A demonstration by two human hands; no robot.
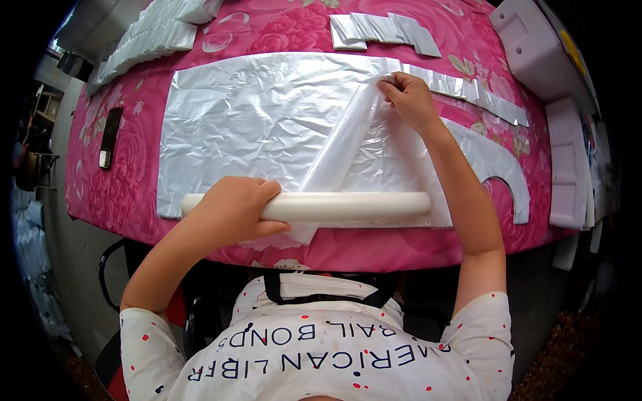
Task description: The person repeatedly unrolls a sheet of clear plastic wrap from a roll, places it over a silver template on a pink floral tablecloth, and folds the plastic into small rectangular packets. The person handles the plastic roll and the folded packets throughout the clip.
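Note:
A white plastic carrier bag (247,120) lies flat across the table, wrinkled, with a curved handle cutout at its right end. My right hand (409,100) is closed in a pinch on the bag's film near its far edge. From that pinch, a folded flap of thin film (341,144) slants down toward me. My left hand (231,208) is closed around the left part of a smooth white rod (354,206), which lies crosswise along the near side of the bag. The flap's lower end passes under the rod. How many layers of film lie there I cannot tell.
Stacks of folded white bags (150,47) stand at the far left, and more folded bags (384,32) lie at the far edge. A black object with a silver end (110,137) rests on the pink flowered tablecloth (137,194). White foam boxes (535,53) border the right side.

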